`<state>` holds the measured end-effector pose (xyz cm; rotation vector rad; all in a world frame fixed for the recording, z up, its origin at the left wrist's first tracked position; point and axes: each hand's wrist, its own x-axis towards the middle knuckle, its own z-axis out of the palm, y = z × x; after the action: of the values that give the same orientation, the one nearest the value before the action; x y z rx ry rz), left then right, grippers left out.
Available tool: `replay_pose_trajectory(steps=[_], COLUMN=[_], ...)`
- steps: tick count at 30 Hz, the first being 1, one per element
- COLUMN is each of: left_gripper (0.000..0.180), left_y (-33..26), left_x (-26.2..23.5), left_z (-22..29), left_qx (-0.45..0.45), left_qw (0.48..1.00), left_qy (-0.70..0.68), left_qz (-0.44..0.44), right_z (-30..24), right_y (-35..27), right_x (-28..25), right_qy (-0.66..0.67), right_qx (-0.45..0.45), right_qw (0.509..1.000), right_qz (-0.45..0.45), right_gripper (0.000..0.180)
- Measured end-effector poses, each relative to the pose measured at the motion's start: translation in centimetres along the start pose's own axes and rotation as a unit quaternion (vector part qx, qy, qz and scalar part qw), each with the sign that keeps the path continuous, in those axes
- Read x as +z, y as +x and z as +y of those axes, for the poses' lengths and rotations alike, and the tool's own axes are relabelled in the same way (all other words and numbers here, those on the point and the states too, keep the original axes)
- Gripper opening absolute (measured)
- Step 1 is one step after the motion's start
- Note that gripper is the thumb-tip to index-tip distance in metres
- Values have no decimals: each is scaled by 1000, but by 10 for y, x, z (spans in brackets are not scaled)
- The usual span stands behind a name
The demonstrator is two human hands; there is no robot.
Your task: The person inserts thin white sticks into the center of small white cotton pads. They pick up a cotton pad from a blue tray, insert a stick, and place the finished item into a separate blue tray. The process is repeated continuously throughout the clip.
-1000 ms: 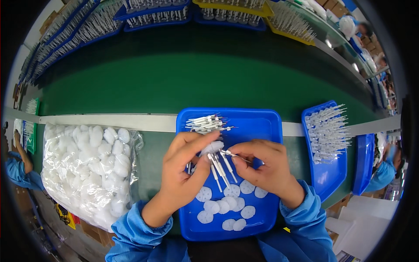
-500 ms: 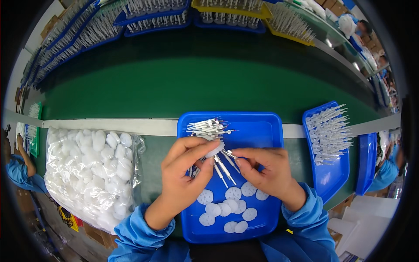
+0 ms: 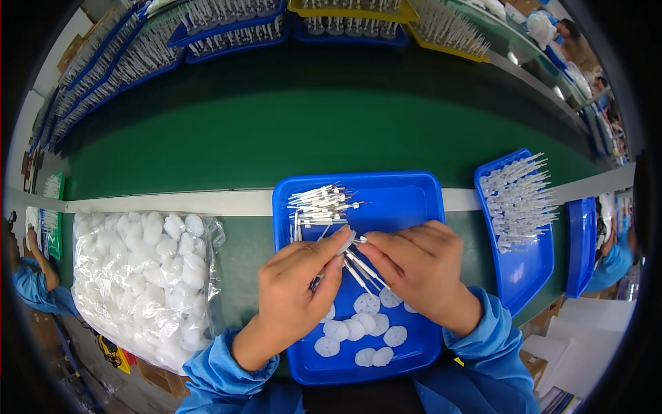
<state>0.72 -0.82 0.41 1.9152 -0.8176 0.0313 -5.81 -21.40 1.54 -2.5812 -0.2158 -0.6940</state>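
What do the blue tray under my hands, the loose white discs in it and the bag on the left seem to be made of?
Blue tray: probably moulded plastic, smooth, slightly shiny, with rounded corners and soft highlights. White discs: perhaps matte plastic, flat with clean edges, but I can't be sure. Bag: likely clear plastic film, glossy and wrinkled, with its contents showing through.

- Green bench (image 3: 331,124), a pale metal strip (image 3: 165,201) running across it
- Blue trays (image 3: 227,30), stacked along the bench's far edge
- Yellow tray (image 3: 352,16), also at the bench's far edge
- Green tray (image 3: 58,238), at the bench's left end
- Co-worker (image 3: 38,284), left of the bench
- Another co-worker (image 3: 612,265), right of the bench
- Cardboard (image 3: 160,377), below the bench's near left corner
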Motion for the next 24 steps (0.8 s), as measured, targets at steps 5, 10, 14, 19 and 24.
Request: replay_pose_trajectory(steps=[5,10,14,19,24], left_gripper=[38,38,42,49,57], left_y=[-5,-7,-3,0,4], left_x=[2,1,2,-10,-9], left_z=[6,9,2,-9,2], left_qx=[-48,-83,-120,-77,90], left_qw=[998,995,974,985,994], left_qy=[-28,-60,-190,-151,46], left_qz=[1,-21,-7,34,45], right_z=[1,1,1,21,3], right_y=[-2,-7,-5,6,7], right_x=[3,2,-1,-6,-6], right_qy=[-23,-28,16,249,442], right_qx=[-82,-82,-65,37,154], right_qw=[996,996,998,968,879], right_qz=[33,22,10,-15,-92], right_gripper=[19,22,27,28,35])
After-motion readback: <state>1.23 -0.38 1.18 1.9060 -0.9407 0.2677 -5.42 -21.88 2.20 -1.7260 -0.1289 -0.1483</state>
